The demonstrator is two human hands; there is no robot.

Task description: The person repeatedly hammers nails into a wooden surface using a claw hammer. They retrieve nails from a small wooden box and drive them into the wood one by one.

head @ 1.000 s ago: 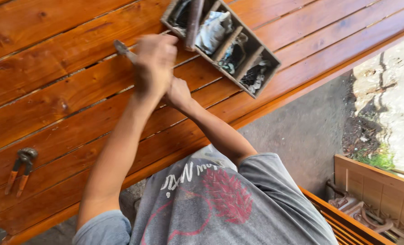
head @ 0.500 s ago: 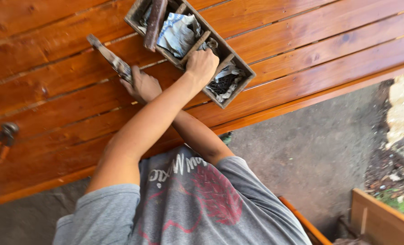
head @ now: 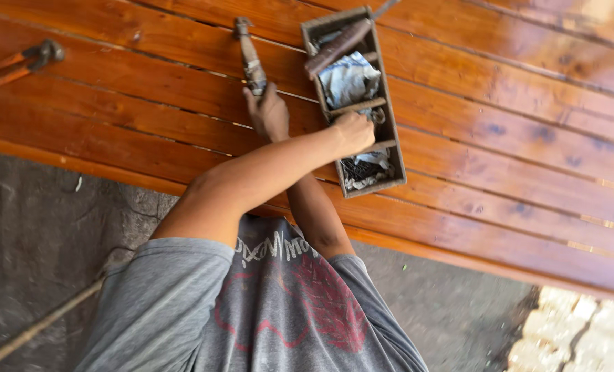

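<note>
Two hands are working over the bench: the right hand is gripping a hammer, fingers clamped on its handle, while the left hand is digging into the tray beside it, grip hidden, likely fetching a nail that needs a clean pinch.

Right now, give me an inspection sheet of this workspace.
Surface: varnished wooden planks, with dark smudges.
Job's things: hammer-like tool; divided wooden box holding crumpled paper and small dark bits.
Clutter: orange-handled pincers, lying apart at the far left.
Grippers: right hand grips the tool's handle; left hand is in the box's middle compartment, its grasp hidden.
Cables: nothing seen.
Surroundings: grey ground, thin stick, pale stones.
</note>
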